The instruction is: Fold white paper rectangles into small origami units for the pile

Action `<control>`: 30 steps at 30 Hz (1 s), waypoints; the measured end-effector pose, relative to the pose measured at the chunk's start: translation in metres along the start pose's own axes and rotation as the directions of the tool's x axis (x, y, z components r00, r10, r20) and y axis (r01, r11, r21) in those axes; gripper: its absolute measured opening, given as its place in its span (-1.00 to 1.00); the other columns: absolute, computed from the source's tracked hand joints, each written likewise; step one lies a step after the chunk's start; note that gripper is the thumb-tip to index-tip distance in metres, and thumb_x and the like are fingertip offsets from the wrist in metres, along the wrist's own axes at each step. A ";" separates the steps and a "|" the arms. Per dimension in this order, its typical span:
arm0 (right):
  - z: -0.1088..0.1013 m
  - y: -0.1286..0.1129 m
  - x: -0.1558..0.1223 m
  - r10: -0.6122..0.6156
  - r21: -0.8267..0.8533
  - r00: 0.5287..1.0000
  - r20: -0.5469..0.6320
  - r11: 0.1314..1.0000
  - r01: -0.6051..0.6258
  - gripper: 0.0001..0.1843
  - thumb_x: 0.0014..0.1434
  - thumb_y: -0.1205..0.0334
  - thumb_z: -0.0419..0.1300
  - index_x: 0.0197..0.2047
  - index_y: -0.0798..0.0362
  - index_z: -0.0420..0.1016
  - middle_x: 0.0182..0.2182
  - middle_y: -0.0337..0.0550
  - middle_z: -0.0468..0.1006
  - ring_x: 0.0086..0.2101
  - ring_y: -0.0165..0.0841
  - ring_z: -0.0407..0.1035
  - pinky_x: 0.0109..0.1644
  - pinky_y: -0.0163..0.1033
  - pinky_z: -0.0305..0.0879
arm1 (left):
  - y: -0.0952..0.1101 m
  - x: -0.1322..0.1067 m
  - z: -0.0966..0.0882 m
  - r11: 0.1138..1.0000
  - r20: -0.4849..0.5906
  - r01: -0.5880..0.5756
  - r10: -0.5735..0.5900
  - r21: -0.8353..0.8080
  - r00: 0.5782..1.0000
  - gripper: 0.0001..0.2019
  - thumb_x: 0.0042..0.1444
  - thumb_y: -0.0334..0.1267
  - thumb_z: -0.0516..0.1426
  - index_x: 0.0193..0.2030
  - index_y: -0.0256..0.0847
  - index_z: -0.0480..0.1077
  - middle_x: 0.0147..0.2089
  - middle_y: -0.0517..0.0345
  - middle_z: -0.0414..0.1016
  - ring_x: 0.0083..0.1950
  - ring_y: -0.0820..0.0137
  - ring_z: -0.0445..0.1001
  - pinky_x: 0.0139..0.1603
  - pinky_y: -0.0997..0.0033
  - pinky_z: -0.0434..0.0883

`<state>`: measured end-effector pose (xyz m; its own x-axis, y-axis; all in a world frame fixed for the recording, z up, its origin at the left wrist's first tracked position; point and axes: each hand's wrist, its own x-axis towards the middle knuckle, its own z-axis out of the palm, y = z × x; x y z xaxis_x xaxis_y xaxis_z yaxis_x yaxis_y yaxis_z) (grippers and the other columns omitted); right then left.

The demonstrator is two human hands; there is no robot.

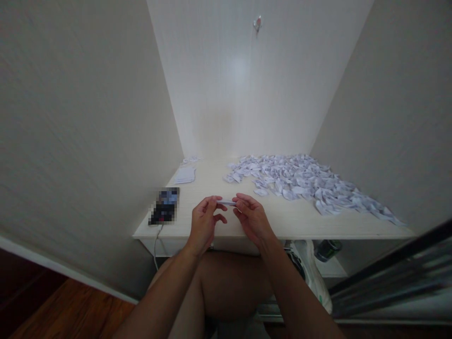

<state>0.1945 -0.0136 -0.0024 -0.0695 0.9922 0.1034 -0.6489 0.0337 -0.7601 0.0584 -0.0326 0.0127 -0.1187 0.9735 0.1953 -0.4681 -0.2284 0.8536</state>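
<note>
Between my two hands, a narrow folded strip of white paper is held level just above the front of the desk. My left hand pinches its left end with thumb and forefinger, the other fingers curled loosely below. At the right end, the fingertips of my right hand close on the same paper. A large heap of folded white papers spreads over the right half of the desk. To the far left lies a stack of flat white sheets.
A phone with a blurred screen lies at the desk's left edge, its cable hanging down. White walls enclose the desk on three sides. Under it on the right are a dark can and a white shoe.
</note>
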 end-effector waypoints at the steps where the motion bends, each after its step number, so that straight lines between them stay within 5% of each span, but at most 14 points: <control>1: 0.002 0.001 0.000 -0.013 0.006 1.000 -0.003 1.000 0.013 -0.70 -0.13 0.24 0.50 -0.26 -0.02 0.63 -0.29 -0.20 0.66 -0.33 -0.41 0.47 -0.23 -0.29 0.36 | 0.000 0.000 0.000 1.000 0.004 0.011 -0.011 -0.019 1.000 -0.65 0.07 0.01 0.29 -0.25 -0.28 0.49 -0.39 0.13 0.45 -0.37 0.42 0.44 -0.60 0.55 0.36; 13: 0.016 0.005 -0.001 -0.074 0.004 0.996 0.051 0.997 0.074 -0.71 -0.11 0.24 0.48 -0.25 -0.06 0.63 -0.30 -0.22 0.67 -0.32 -0.38 0.49 -0.21 -0.25 0.40 | 0.005 -0.004 0.000 0.981 0.081 0.161 -0.153 -0.106 0.985 -0.58 0.01 -0.06 0.36 -0.05 -0.25 0.51 -0.36 0.16 0.46 -0.45 0.53 0.36 -0.61 0.60 0.27; 18: 0.016 0.006 0.000 -0.102 -0.102 0.992 0.076 0.989 0.110 -0.76 -0.10 0.22 0.47 -0.29 -0.08 0.66 -0.29 -0.23 0.65 -0.33 -0.37 0.46 -0.19 -0.21 0.39 | 0.002 -0.006 -0.002 0.977 0.178 0.185 -0.165 -0.107 0.970 -0.69 0.02 -0.05 0.34 -0.29 -0.28 0.52 -0.32 0.13 0.46 -0.33 0.48 0.40 -0.45 0.54 0.39; 22: 0.015 0.009 0.002 -0.193 -0.303 0.974 0.114 0.927 0.219 -0.88 -0.03 0.17 0.43 -0.34 -0.08 0.68 -0.19 -0.17 0.61 -0.18 -0.29 0.45 -0.15 -0.20 0.39 | -0.002 -0.006 -0.001 0.983 0.123 0.130 -0.113 -0.134 0.986 -0.72 0.04 -0.06 0.34 -0.34 -0.26 0.49 -0.28 0.14 0.48 -0.21 0.44 0.44 -0.22 0.43 0.48; 26: 0.015 0.011 0.002 -0.226 -0.408 0.964 0.140 0.874 0.265 -0.89 -0.01 0.13 0.42 -0.35 -0.10 0.68 0.03 -0.15 0.50 -0.10 -0.25 0.42 -0.23 -0.22 0.40 | -0.003 -0.005 0.000 0.994 0.024 0.058 -0.056 -0.097 0.998 -0.70 0.00 -0.07 0.35 -0.36 -0.27 0.46 -0.35 0.17 0.48 -0.29 0.46 0.46 -0.25 0.42 0.49; 30: 0.012 0.005 -0.002 -0.243 -0.412 0.951 0.189 0.860 0.301 -0.81 0.12 0.03 0.33 -0.29 -0.07 0.68 -0.17 -0.13 0.58 -0.21 -0.29 0.41 -0.24 -0.22 0.36 | -0.001 -0.003 -0.004 0.996 -0.056 -0.063 0.066 0.060 0.996 -0.72 0.01 -0.11 0.35 -0.33 -0.25 0.42 -0.41 0.22 0.49 -0.45 0.50 0.46 -0.40 0.48 0.45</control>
<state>0.1823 -0.0167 0.0007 -0.0513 0.9133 0.4041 -0.2669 0.3774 -0.8868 0.0559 -0.0355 0.0092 -0.1985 0.9542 0.2237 -0.4060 -0.2878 0.8674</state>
